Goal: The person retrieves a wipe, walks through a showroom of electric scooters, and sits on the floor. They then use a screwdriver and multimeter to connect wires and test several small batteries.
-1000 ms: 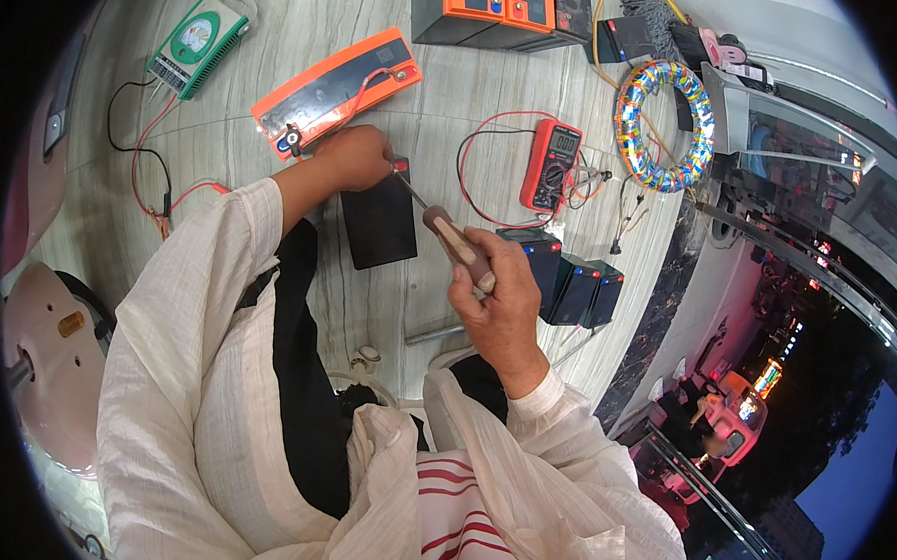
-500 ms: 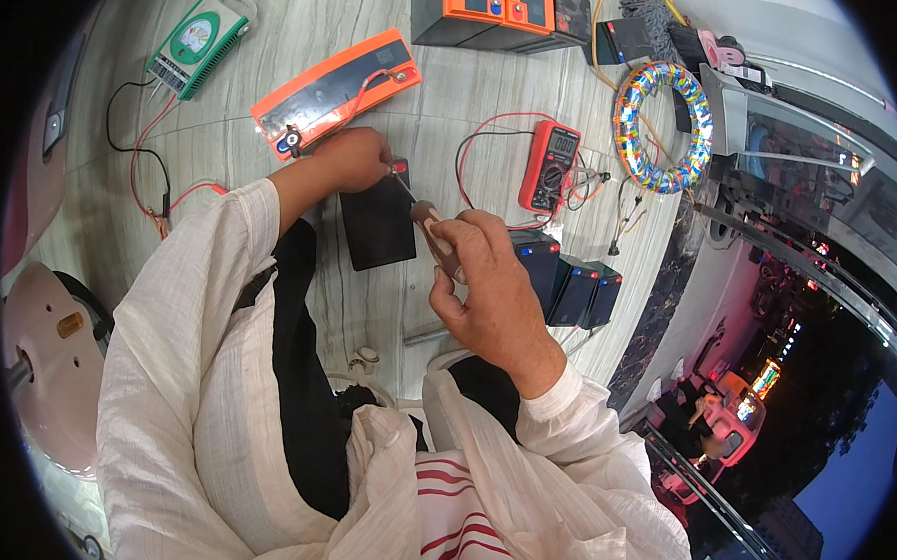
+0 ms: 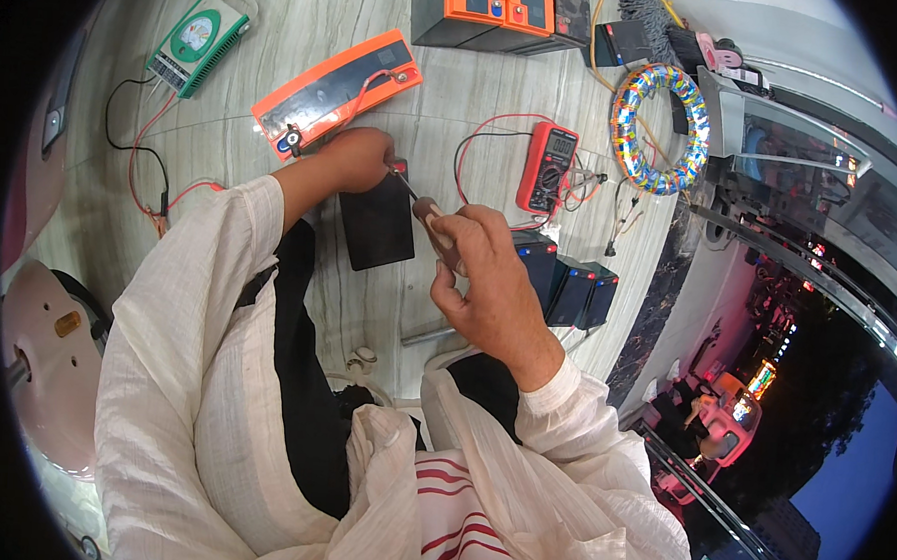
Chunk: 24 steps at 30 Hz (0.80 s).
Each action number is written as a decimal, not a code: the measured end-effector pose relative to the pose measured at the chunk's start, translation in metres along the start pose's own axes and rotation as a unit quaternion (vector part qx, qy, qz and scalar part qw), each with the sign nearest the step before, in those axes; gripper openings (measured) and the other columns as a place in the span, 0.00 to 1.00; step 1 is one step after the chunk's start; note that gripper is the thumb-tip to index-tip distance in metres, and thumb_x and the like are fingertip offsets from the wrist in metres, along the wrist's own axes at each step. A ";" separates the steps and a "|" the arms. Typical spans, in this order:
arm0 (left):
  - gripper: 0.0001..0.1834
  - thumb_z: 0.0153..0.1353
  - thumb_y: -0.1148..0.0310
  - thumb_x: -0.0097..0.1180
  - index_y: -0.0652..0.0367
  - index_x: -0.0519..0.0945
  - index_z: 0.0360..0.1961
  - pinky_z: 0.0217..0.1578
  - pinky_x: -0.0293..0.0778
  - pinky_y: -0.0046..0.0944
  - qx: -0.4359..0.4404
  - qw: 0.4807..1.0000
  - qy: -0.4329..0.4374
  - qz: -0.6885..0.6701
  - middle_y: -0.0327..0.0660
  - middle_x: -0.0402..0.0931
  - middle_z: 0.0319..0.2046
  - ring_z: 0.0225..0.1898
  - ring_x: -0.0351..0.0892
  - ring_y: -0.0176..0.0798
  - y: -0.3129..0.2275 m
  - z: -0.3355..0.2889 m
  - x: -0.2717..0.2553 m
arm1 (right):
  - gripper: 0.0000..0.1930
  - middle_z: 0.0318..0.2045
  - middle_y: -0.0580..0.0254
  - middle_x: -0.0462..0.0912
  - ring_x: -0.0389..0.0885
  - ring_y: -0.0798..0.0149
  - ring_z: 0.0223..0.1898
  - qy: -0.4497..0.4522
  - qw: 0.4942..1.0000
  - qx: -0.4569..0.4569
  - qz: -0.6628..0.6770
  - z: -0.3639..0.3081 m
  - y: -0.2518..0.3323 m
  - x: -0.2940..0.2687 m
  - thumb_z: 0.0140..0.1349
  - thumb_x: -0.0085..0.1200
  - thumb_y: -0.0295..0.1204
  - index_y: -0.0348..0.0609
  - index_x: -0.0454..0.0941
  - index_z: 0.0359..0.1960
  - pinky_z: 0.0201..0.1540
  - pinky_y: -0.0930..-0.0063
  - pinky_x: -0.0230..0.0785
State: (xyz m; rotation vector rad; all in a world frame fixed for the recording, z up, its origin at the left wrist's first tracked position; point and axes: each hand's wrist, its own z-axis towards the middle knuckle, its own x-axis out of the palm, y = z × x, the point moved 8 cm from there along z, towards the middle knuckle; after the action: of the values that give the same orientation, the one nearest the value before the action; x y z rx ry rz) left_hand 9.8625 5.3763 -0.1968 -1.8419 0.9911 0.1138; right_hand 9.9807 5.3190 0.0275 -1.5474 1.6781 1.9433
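My right hand (image 3: 498,297) grips the brown handle of a screwdriver (image 3: 431,219), its shaft slanting up and left to the top end of a black battery (image 3: 378,222). The tip meets the battery near a red terminal (image 3: 399,165). My left hand (image 3: 359,161) is curled over that same end, fingers closed beside the tip; what they hold is hidden. Just beyond my left hand lies an orange and dark grey battery (image 3: 342,90) with a red lead on one terminal and a black-handled connector at its near end.
A red multimeter (image 3: 547,169) with leads lies right of centre. Several small black batteries (image 3: 573,293) stand near my right wrist. At the far left is a green charger (image 3: 193,44) with clip leads. Larger orange-topped batteries (image 3: 476,1) and a colourful wrapped ring (image 3: 626,118) are at the back.
Both hands hold nearly the same pose, with the screwdriver still at the battery's terminal end. The view has shifted very slightly.
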 end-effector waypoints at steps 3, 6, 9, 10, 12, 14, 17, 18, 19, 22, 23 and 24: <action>0.08 0.55 0.71 0.61 0.61 0.82 0.36 0.43 0.75 0.46 -0.007 1.000 -0.015 -0.003 0.48 0.83 0.37 0.42 0.81 0.49 0.007 -0.001 0.001 | 0.29 0.48 0.47 0.68 0.76 0.41 0.43 0.002 1.000 -0.013 0.000 0.002 0.001 -0.001 0.50 0.57 0.17 0.42 0.67 0.56 0.42 0.58 0.74; 0.09 0.55 0.71 0.60 0.61 0.82 0.37 0.43 0.75 0.46 -0.022 1.000 -0.002 -0.018 0.48 0.83 0.37 0.42 0.81 0.49 0.008 0.001 0.001 | 0.28 0.47 0.47 0.69 0.77 0.42 0.41 0.007 1.000 -0.013 0.005 0.004 0.001 -0.002 0.50 0.56 0.16 0.42 0.67 0.57 0.41 0.58 0.74; 0.10 0.56 0.69 0.58 0.56 0.84 0.38 0.45 0.76 0.47 -0.032 0.999 0.012 -0.018 0.48 0.82 0.41 0.45 0.81 0.52 0.011 0.002 0.002 | 0.27 0.45 0.48 0.69 0.77 0.45 0.39 0.022 1.000 -0.013 0.003 0.009 0.003 -0.002 0.52 0.56 0.18 0.41 0.68 0.57 0.39 0.59 0.74; 0.10 0.56 0.68 0.58 0.56 0.84 0.39 0.45 0.76 0.47 -0.033 0.999 0.012 -0.013 0.48 0.82 0.41 0.45 0.81 0.52 0.009 0.002 0.001 | 0.26 0.44 0.49 0.70 0.77 0.45 0.37 0.020 1.000 -0.010 0.002 0.011 0.002 -0.004 0.53 0.57 0.19 0.41 0.68 0.56 0.38 0.59 0.74; 0.10 0.56 0.68 0.58 0.56 0.83 0.39 0.45 0.76 0.47 -0.034 0.999 0.011 -0.003 0.47 0.82 0.41 0.45 0.81 0.51 0.005 0.002 0.000 | 0.24 0.42 0.50 0.70 0.77 0.46 0.35 0.018 1.000 -0.003 -0.002 0.014 0.002 -0.004 0.55 0.58 0.22 0.41 0.68 0.55 0.35 0.59 0.74; 0.10 0.56 0.67 0.59 0.55 0.83 0.39 0.45 0.76 0.47 -0.030 0.999 0.012 0.009 0.46 0.82 0.41 0.45 0.81 0.51 0.004 0.001 -0.001 | 0.22 0.40 0.51 0.71 0.77 0.47 0.33 0.023 0.999 0.009 -0.024 0.018 0.003 -0.003 0.57 0.59 0.25 0.42 0.69 0.54 0.34 0.59 0.73; 0.09 0.57 0.65 0.59 0.54 0.82 0.38 0.44 0.76 0.47 -0.043 0.999 0.008 0.013 0.46 0.82 0.41 0.45 0.81 0.50 0.005 0.001 -0.001 | 0.19 0.38 0.52 0.71 0.78 0.47 0.32 -0.001 0.997 0.023 -0.074 0.026 0.002 -0.002 0.59 0.61 0.28 0.43 0.70 0.50 0.32 0.59 0.72; 0.09 0.57 0.65 0.59 0.54 0.82 0.38 0.44 0.76 0.47 -0.051 0.999 0.006 0.011 0.46 0.82 0.41 0.44 0.81 0.50 0.005 0.000 -0.001 | 0.18 0.38 0.52 0.72 0.78 0.47 0.32 -0.014 0.995 0.026 -0.094 0.028 0.001 -0.002 0.59 0.61 0.29 0.43 0.70 0.49 0.31 0.59 0.72; 0.10 0.57 0.64 0.59 0.54 0.82 0.38 0.44 0.76 0.48 -0.059 0.998 0.011 0.012 0.46 0.82 0.41 0.45 0.81 0.50 0.005 0.000 -0.002 | 0.17 0.37 0.52 0.72 0.78 0.47 0.32 -0.030 0.995 0.017 -0.096 0.031 0.003 -0.004 0.59 0.61 0.30 0.43 0.70 0.47 0.31 0.59 0.72; 0.10 0.57 0.64 0.61 0.56 0.82 0.38 0.43 0.75 0.48 -0.075 0.997 0.012 0.014 0.47 0.82 0.40 0.44 0.81 0.51 0.004 0.002 -0.002 | 0.15 0.36 0.52 0.73 0.78 0.47 0.31 -0.069 0.995 -0.027 -0.068 0.041 0.011 -0.009 0.59 0.62 0.32 0.43 0.71 0.43 0.30 0.59 0.73; 0.10 0.56 0.65 0.62 0.57 0.81 0.37 0.42 0.75 0.47 -0.075 0.997 0.003 0.014 0.47 0.82 0.38 0.42 0.81 0.50 0.003 0.003 -0.002 | 0.15 0.36 0.52 0.73 0.78 0.46 0.30 -0.076 0.995 -0.054 -0.037 0.043 0.014 -0.009 0.59 0.63 0.33 0.42 0.70 0.42 0.30 0.59 0.73; 0.10 0.55 0.66 0.63 0.59 0.80 0.35 0.41 0.75 0.47 -0.075 0.997 -0.005 0.015 0.48 0.82 0.36 0.41 0.81 0.50 0.003 0.004 -0.002 | 0.16 0.36 0.52 0.74 0.78 0.46 0.30 -0.083 0.993 -0.081 -0.006 0.043 0.018 -0.009 0.59 0.63 0.34 0.42 0.70 0.41 0.29 0.59 0.73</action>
State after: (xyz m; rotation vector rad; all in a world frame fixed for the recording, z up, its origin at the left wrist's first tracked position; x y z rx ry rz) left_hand 9.8605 5.3799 -0.2000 -1.9610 1.0271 0.2217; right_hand 9.9480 5.3513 0.0394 -1.3971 1.4752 2.1832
